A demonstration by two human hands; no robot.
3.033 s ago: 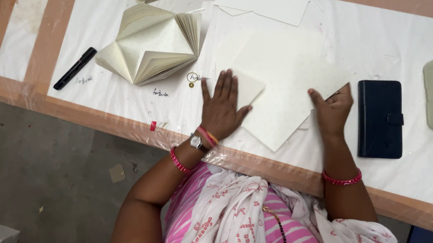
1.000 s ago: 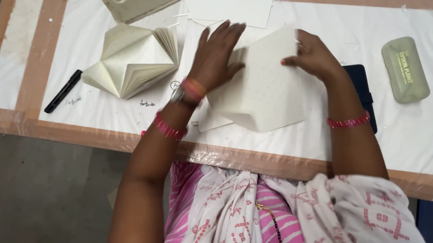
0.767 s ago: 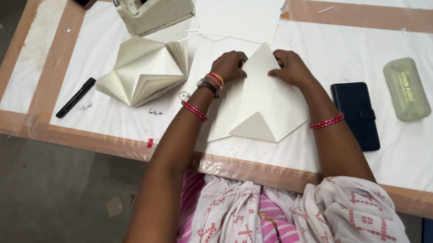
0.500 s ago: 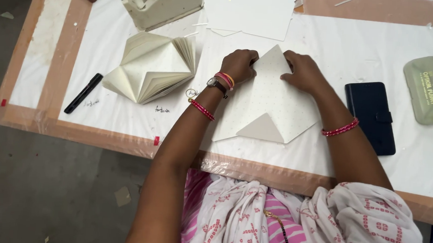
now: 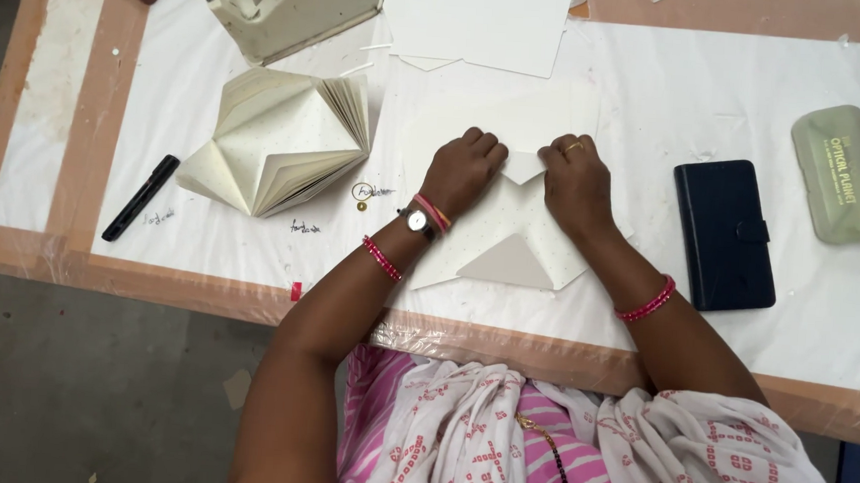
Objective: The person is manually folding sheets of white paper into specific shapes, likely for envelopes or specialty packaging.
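Note:
A sheet of cream paper (image 5: 515,242), folded into a pointed shape, lies on the white table cover in front of me. My left hand (image 5: 462,169) presses down on its upper left part with the fingers curled. Just to the right, my right hand (image 5: 575,176) presses the upper right part, and a small folded tip shows between the two hands. A triangular flap lies flat at the near edge of the paper. My left wrist carries a watch and bangles; my right wrist carries a pink bangle.
A stack of folded cream papers (image 5: 282,143) sits left of my hands, a black marker (image 5: 140,197) further left. A tape dispenser (image 5: 290,4) and loose white sheets (image 5: 478,21) lie beyond. A dark blue wallet case (image 5: 724,233) and a green spectacle case (image 5: 840,172) lie to the right.
The flat sheet has been folded over into a pointed shape. Both hands moved from its sides up to its top and now sit close together, pressing the fold.

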